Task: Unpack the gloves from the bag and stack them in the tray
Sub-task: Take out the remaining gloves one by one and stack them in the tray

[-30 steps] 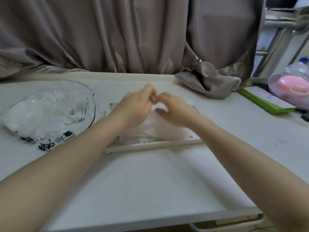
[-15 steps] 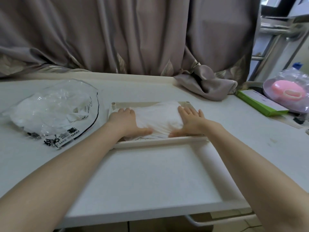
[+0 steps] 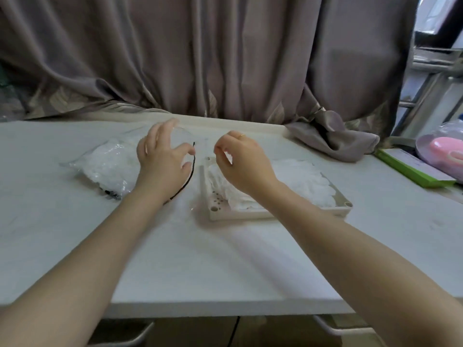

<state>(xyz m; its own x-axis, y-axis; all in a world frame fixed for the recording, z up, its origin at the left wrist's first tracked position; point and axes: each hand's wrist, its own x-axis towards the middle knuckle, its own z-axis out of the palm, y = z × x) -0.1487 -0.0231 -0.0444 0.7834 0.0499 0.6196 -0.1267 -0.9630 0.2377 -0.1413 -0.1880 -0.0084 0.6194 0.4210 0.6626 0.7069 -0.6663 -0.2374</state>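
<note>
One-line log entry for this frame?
phase: fetching next glove | left hand: on bag mouth | right hand: curled, above tray | gloves: stacked in tray
</note>
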